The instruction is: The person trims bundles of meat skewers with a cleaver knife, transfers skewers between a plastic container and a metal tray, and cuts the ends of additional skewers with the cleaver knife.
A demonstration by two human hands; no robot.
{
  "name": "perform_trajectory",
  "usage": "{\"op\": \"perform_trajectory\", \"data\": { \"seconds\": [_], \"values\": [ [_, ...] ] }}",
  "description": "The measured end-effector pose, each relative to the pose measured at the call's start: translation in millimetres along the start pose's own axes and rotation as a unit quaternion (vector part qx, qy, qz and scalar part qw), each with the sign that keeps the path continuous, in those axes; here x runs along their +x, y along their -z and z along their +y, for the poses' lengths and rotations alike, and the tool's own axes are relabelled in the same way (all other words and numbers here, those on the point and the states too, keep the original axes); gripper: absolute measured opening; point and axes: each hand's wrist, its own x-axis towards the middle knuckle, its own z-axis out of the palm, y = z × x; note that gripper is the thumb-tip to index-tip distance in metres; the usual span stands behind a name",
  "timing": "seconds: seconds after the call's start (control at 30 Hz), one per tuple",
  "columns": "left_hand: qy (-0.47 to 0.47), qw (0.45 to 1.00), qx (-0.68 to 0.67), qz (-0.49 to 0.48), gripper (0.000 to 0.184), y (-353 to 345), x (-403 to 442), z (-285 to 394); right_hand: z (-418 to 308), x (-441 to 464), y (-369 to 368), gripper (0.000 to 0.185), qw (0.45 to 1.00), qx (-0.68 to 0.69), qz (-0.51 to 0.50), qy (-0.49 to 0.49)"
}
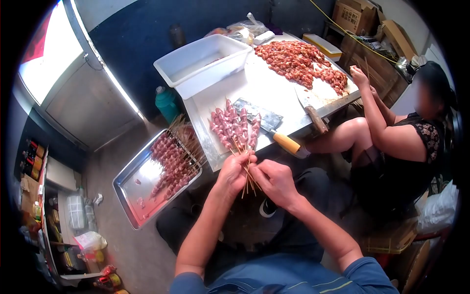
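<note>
A fan of several raw meat skewers (pixel 235 125) is in front of me, the meat ends over the table's near edge and the bare sticks pointing back at me. My left hand (pixel 234 171) is closed around the sticks just below the meat. My right hand (pixel 275 182) has its fingers closed at the same sticks, beside the left hand. Right behind the meat lies a cleaver (pixel 259 115) with a wooden handle, flat on the white table (pixel 264 83). More meat skewers (pixel 171 164) lie piled in a metal tray (pixel 131 176) to the left, below table height.
A white plastic tub (pixel 215 73) stands at the table's far left. A heap of cut meat (pixel 298 61) covers its far right. Another knife (pixel 313 112) lies near the right edge. A seated person (pixel 391 127) works at the right. A teal flask (pixel 166 104) stands behind the tray.
</note>
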Motion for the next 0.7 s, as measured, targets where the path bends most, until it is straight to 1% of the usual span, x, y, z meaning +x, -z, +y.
{"op": "perform_trajectory", "data": {
  "seconds": [0.07,0.17,0.2,0.23,0.27,0.3,0.33,0.37,0.43,0.47,0.5,0.57,0.6,0.67,0.7],
  "values": [
    [0.031,0.999,-0.032,-0.013,0.016,2.7,-1.6,4.5,0.1,-11.5,8.8,0.016,1.0,0.018,0.004,-0.017],
    [0.026,0.999,-0.031,-0.019,0.015,5.7,-3.3,8.6,8.7,-28.1,17.3,0.016,0.997,0.054,0.026,-0.042],
    [0.006,1.0,0.0,0.004,0.017,3.8,-3.7,6.4,13.4,-33.0,19.6,0.017,0.994,0.069,0.024,-0.075],
    [0.005,1.0,0.002,0.002,0.017,2.0,-5.5,4.0,19.0,-37.9,21.5,0.019,0.99,0.085,0.021,-0.107],
    [-0.026,0.999,0.03,0.012,0.02,0.2,-8.7,2.3,25.9,-43.6,21.4,0.021,0.986,0.099,0.022,-0.135],
    [-0.058,0.996,0.058,0.023,0.024,-2.4,-11.7,2.0,30.4,-49.0,22.1,0.021,0.986,0.101,0.025,-0.132],
    [-0.088,0.993,0.072,0.019,0.028,-6.9,-15.3,3.6,34.1,-54.6,22.8,0.022,0.98,0.108,0.019,-0.163],
    [-0.09,0.993,0.076,0.018,0.028,-14.5,-20.0,8.7,37.7,-60.1,22.7,0.022,0.974,0.116,0.014,-0.195],
    [-0.193,0.969,0.153,0.028,0.027,-30.6,-25.3,21.2,45.2,-68.9,21.8,0.024,0.972,0.128,0.022,-0.197],
    [-0.234,0.957,0.17,0.027,0.02,-32.9,-22.2,28.6,47.6,-72.1,22.5,0.025,0.965,0.134,0.012,-0.224],
    [-0.26,0.948,0.181,0.029,0.02,-40.3,-22.1,37.6,49.8,-74.8,23.2,0.025,0.958,0.139,0.003,-0.249],
    [-0.327,0.92,0.214,0.032,0.022,-47.9,-10.9,50.9,52.5,-78.4,23.0,0.028,0.954,0.147,0.002,-0.26],
    [-0.331,0.918,0.218,0.026,0.022,-48.6,-3.9,57.6,54.8,-80.2,22.3,0.028,0.954,0.147,-0.004,-0.26],
    [-0.392,0.888,0.237,0.02,0.025,-43.5,14.4,67.6,60.4,-84.8,19.3,0.028,0.953,0.149,-0.017,-0.264],
    [-0.396,0.886,0.239,0.016,0.025,-35.6,28.0,67.6,63.8,-87.4,16.7,0.028,0.951,0.155,-0.023,-0.267]
  ]
}}
